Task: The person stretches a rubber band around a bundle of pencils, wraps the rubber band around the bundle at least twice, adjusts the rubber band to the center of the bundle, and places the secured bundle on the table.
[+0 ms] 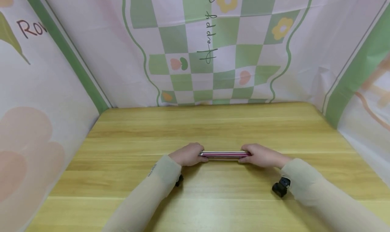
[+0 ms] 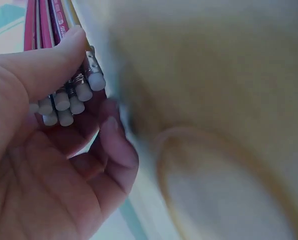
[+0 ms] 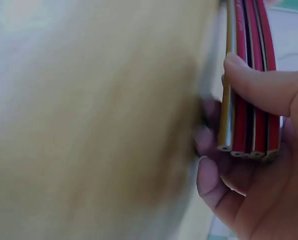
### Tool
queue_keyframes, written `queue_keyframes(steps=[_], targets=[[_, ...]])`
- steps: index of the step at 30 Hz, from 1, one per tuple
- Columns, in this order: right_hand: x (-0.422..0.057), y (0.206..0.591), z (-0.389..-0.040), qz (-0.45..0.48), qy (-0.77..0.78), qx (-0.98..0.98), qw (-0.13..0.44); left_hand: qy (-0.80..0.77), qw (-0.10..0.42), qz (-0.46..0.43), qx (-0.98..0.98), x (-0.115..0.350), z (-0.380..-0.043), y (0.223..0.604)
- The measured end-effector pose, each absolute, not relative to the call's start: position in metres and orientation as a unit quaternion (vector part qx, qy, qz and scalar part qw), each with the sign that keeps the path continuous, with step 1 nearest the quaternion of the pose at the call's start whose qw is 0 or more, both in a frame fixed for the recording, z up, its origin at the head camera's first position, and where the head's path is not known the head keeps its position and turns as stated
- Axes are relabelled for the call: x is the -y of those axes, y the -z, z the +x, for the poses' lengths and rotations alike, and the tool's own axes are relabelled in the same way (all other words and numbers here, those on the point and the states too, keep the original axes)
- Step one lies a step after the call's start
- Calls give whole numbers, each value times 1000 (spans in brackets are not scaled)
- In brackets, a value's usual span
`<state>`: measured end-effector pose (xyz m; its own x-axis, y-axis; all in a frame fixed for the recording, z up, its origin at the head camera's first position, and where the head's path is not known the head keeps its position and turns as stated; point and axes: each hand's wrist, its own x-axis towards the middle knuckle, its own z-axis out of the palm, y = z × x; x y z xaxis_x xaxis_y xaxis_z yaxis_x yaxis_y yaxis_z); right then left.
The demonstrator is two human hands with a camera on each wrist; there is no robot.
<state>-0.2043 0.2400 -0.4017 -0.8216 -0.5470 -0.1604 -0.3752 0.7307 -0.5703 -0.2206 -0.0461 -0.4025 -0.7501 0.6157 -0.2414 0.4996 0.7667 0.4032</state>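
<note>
Pencil bundle | left hand clamped round eraser ends, right hand round unsharpened ends | even thumb pressure advisable

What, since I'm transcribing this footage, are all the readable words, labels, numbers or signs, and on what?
"Happy": back cloth, sideways, then a cut-off character.
"Ro": left cloth, then an unclear letter.
Left sleeve: print too small to read.
Red pencil: print too blurred to read.

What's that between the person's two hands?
A bundle of pencils spans from the left hand to the right hand in the head view; the left wrist view shows pale erasers at the left end.
</note>
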Motion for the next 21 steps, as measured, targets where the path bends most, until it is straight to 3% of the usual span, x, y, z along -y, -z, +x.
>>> queue_keyframes(steps=[6,13,21], targets=[[-244,395,-205,-198,398,-875,193,-277,178,264,-907,57,-223,397],[-246,391,-205,-113,539,-813,188,-449,197,195,-849,70,-225,391],[-247,390,-202,-96,672,-712,178,-562,187,156,-790,75,-220,387]])
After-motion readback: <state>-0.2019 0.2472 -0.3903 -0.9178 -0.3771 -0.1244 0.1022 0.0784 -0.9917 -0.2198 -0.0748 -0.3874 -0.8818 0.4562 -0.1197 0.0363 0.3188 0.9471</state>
